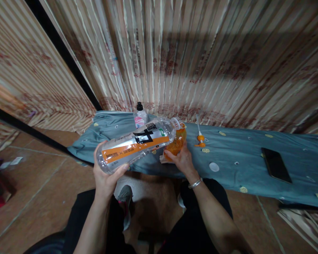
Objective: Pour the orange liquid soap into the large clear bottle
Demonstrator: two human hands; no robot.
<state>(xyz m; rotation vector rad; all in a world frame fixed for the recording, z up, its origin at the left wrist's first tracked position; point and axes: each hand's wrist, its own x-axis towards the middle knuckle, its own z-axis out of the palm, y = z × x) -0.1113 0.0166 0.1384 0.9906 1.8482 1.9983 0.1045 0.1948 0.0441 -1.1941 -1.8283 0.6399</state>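
Observation:
My left hand (pixel 106 173) grips the base of a large clear plastic bottle (pixel 137 143) with an orange and white label, tipped almost flat. Its open neck rests against the mouth of a smaller orange bottle (pixel 178 141). My right hand (pixel 181 158) holds that orange bottle upright on the blue-grey cloth (pixel 241 155). A white cap (pixel 214 167) lies on the cloth just right of my right hand. An orange pump head (pixel 200 139) with its white tube lies a little farther back.
A small clear bottle (pixel 140 115) with a black cap and pink label stands at the back of the cloth. A black phone (pixel 276 164) lies to the right. Striped curtains (pixel 201 60) hang behind. Tiled floor (pixel 42 190) and my knees are below.

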